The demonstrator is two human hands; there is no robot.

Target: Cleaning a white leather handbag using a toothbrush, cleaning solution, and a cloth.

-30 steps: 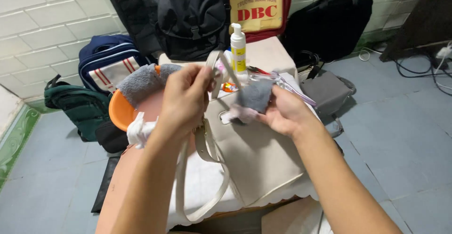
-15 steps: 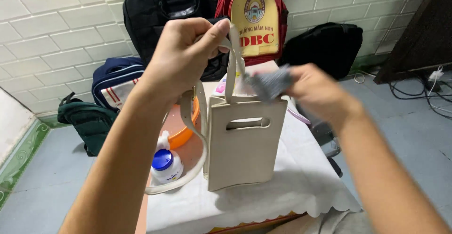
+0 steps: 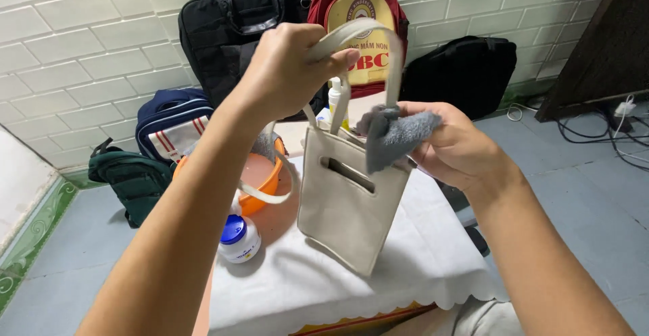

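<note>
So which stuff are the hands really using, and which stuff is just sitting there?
In use:
- left hand, gripping the strap of the beige tote bag
- right hand, holding the grey cloth against the bag

Just lying about:
- orange bowl
- blue-lidded white jar
- white bottle
- backpacks by the wall

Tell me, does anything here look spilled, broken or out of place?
Nothing looks spilled or damaged. The left hand lifts the beige tote bag by its handle, so it hangs tilted over the white tablecloth. The right hand holds a grey cloth against it.
</note>
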